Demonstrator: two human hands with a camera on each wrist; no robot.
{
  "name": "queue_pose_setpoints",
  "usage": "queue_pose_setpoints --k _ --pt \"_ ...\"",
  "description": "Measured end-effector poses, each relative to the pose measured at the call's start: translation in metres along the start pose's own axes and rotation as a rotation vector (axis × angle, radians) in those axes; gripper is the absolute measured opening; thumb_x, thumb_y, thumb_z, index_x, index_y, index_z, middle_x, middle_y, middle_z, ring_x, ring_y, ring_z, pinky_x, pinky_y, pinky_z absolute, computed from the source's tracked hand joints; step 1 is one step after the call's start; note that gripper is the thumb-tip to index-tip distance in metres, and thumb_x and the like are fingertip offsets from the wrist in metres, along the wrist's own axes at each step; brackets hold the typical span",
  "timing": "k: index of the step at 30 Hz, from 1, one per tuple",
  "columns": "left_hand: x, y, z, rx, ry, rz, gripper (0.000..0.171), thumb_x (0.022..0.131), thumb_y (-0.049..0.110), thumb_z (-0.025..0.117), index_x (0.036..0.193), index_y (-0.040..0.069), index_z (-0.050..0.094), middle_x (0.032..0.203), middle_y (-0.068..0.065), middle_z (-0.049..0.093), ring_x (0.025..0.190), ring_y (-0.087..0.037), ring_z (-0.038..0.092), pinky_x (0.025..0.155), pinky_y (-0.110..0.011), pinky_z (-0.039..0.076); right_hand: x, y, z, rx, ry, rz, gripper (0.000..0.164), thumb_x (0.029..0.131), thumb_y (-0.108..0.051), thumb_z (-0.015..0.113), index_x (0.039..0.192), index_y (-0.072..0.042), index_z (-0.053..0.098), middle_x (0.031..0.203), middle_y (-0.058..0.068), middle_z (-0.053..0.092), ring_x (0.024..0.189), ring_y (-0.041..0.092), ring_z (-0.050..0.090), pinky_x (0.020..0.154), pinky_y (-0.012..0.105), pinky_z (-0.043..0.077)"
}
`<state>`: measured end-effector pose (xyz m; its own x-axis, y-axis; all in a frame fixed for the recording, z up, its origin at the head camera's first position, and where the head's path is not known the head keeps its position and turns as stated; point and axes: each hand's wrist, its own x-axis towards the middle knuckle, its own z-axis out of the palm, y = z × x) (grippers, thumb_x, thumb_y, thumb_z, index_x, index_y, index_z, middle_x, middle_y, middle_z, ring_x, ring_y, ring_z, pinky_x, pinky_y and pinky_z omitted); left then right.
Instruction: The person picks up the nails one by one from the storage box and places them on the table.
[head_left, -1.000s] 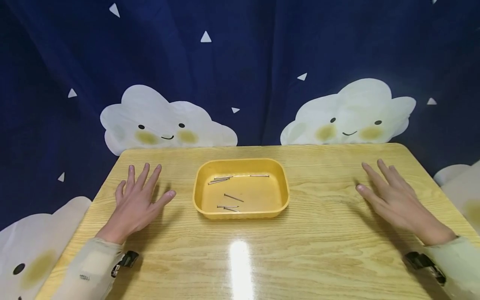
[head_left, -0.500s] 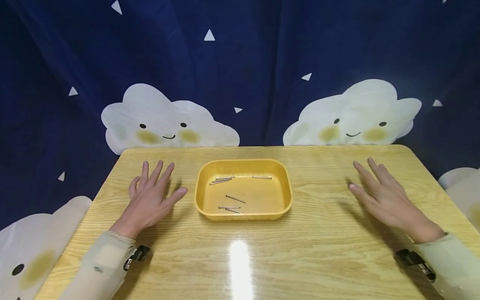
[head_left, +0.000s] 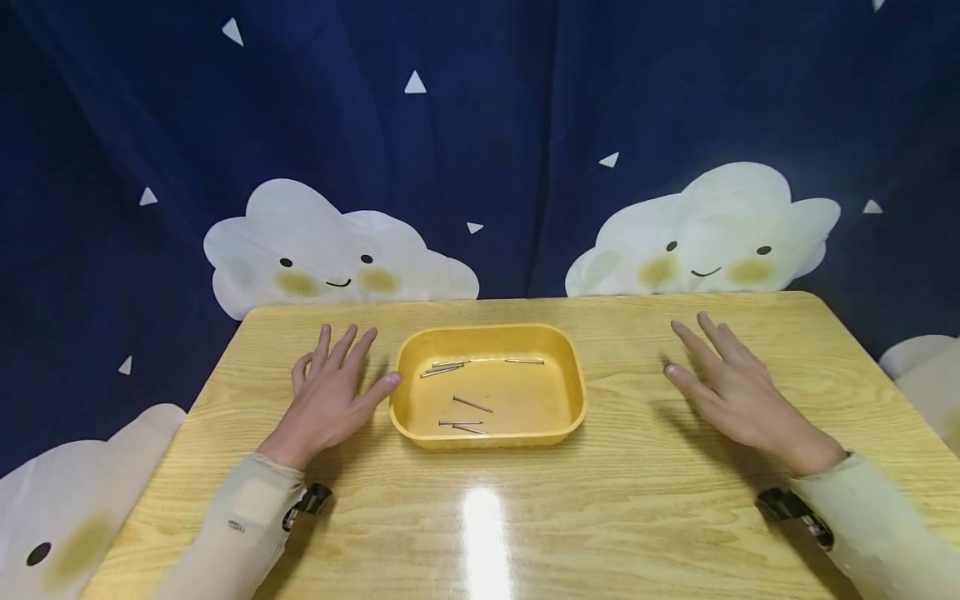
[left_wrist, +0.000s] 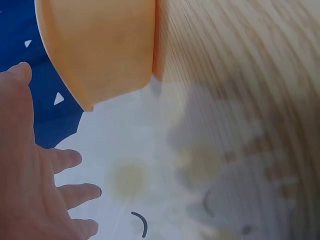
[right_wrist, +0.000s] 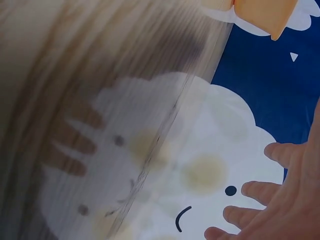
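A yellow plastic tray [head_left: 525,438] stands on the wooden table, with several thin metal nails [head_left: 472,405] lying loose on its floor. My left hand [head_left: 327,402] hovers just left of the tray with fingers spread, its thumb tip close to the rim; whether it touches cannot be told. Well to the right of the tray, my right hand [head_left: 738,396] is held above the table, fingers spread and holding nothing. In the left wrist view the tray's side wall [left_wrist: 105,45] rises beside my hand. The right wrist view catches a corner of the tray [right_wrist: 262,15].
The light wood table [head_left: 630,508] has a glossy top with a bright reflection near the front. Behind it hangs a dark blue curtain [head_left: 510,150] printed with white clouds and triangles, reaching down at both sides.
Both hands have moved inward, the left one rightward up to the tray and the right one leftward. The tray and nails stay in place on the table.
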<state>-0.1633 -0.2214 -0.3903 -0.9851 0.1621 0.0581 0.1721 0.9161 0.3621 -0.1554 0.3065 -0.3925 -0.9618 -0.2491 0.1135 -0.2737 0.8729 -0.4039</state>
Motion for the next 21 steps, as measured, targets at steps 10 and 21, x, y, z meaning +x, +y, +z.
queue_pose_setpoints --k 10,21 --pt "0.007 0.008 0.006 0.000 -0.014 0.018 0.088 0.098 0.074 0.044 0.164 0.019 0.027 0.172 -0.019 0.022 0.162 -0.047 0.001 0.118 -0.070 0.010 0.010 -0.015 0.007 -0.014 -0.010 0.013 0.068 0.108 -0.048 0.045 0.166 -0.020 0.021 0.173 0.024 0.008 0.156 0.059 0.011 0.108 0.084 0.019" --pt "0.018 0.016 0.008 0.016 0.031 0.053 0.083 0.096 0.074 0.047 0.149 0.010 0.051 0.160 -0.019 0.044 0.160 -0.047 0.014 0.117 -0.068 0.014 0.023 -0.033 0.014 -0.011 -0.025 -0.016 0.067 0.108 -0.050 0.044 0.165 -0.020 0.026 0.173 0.023 0.013 0.156 0.057 0.015 0.113 0.080 0.018"
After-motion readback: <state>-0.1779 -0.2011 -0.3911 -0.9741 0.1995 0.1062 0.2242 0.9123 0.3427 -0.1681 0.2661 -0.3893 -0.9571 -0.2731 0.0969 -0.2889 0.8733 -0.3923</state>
